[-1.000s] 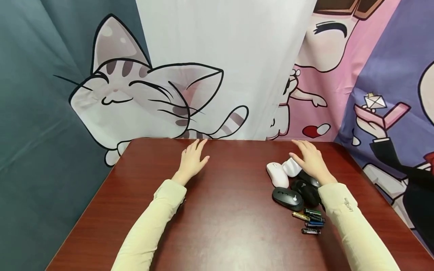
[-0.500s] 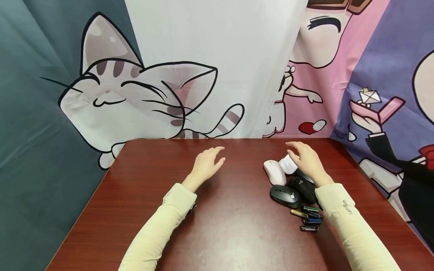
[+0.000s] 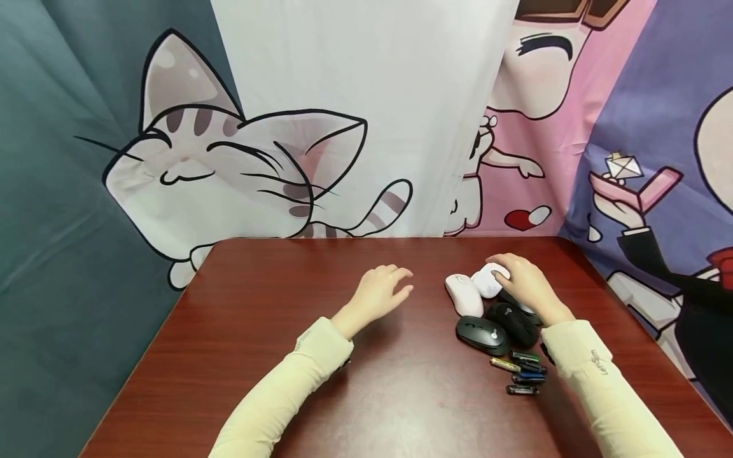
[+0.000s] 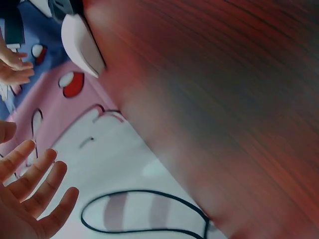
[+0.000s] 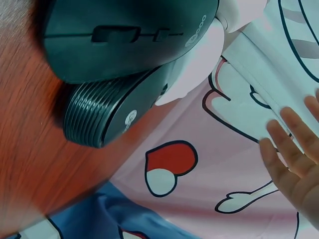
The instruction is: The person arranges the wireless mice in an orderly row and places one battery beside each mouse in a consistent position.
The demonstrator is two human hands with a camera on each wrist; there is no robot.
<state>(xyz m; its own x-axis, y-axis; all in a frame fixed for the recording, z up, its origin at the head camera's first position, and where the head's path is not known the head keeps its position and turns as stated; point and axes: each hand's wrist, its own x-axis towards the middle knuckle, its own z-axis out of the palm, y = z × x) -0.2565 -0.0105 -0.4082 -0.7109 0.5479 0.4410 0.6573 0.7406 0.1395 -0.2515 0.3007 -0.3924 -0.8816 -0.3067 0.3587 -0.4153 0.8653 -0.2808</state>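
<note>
My left hand hovers over the middle of the table with fingers spread and nothing in them; its parted fingers also show in the left wrist view. At the right, my right hand is above a cluster of computer mice, its fingertips overlapping a white mouse in the head view. Beside that one lies a pale pinkish-white mouse. Nearer are two black mice, one with a logo and one behind it. A dark mouse with ridged sides is partly hidden under my right hand in the head view.
Several small batteries, gold, green, blue and black, lie in front of the mice near my right sleeve. The reddish-brown table ends at a cloth backdrop printed with a cartoon cat and other figures.
My left hand has moved right and nearer across the table, toward the mice. My right hand has come slightly nearer and lower over the white mouse. The mice and batteries lie as before.
</note>
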